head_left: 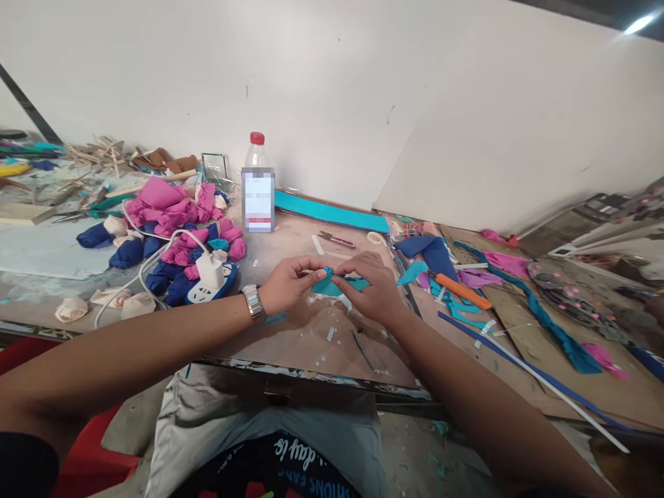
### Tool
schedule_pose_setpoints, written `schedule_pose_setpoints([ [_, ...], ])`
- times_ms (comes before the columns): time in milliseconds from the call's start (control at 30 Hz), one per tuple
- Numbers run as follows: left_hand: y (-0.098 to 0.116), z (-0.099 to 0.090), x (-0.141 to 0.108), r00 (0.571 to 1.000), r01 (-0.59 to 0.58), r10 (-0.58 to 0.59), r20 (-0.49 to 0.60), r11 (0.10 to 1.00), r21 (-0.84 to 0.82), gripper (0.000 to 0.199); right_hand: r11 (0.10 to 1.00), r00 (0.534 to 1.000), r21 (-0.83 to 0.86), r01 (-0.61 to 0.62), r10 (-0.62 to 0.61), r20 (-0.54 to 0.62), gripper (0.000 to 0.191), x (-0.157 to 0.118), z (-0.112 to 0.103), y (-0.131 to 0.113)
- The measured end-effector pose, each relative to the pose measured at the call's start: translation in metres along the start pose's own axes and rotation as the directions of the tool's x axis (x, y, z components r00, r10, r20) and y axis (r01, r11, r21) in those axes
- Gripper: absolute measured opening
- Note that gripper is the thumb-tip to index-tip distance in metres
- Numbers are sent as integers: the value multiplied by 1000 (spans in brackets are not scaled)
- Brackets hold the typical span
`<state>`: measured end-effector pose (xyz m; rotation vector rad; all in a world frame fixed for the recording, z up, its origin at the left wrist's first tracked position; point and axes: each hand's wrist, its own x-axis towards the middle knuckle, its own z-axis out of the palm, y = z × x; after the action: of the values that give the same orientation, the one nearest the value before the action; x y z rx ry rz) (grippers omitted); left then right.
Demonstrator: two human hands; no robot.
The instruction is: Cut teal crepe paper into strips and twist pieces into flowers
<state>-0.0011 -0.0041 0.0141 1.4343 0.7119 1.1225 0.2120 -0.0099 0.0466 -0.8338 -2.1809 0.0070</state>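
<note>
Between my two hands, over the middle of the table, is a small piece of turquoise fabric (pixel 326 285), partly gathered at its top. My left hand (pixel 292 282) pinches its left side between thumb and fingers; a metal watch (pixel 254 303) is on that wrist. From the other side my right hand (pixel 372 285) grips the same fabric, its fingertips close to the left thumb. The fingers hide part of the cloth. Just beyond the hands lie a pair of thread snips (pixel 337 239) and a roll of tape (pixel 374 238).
To the left, pink and blue fabric rosettes (pixel 171 207) surround a power strip (pixel 211 285) with a white cable. A red-capped bottle (pixel 257 149) stands at the back beside a turquoise strip (pixel 332 211). An orange-handled cutter (pixel 463 291) and fabric scraps lie to the right.
</note>
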Motion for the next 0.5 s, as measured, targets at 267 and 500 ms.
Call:
schedule_pose_setpoints([
  [267,0,-1,0,1000,-29,29,2,997,66,43,1000,1000,4,-30,30,6,14,-1,0,0],
  [500,-2,-2,0,999,-36,34,20,998,60,43,998,998,13,-54,54,14,20,-2,1,3],
])
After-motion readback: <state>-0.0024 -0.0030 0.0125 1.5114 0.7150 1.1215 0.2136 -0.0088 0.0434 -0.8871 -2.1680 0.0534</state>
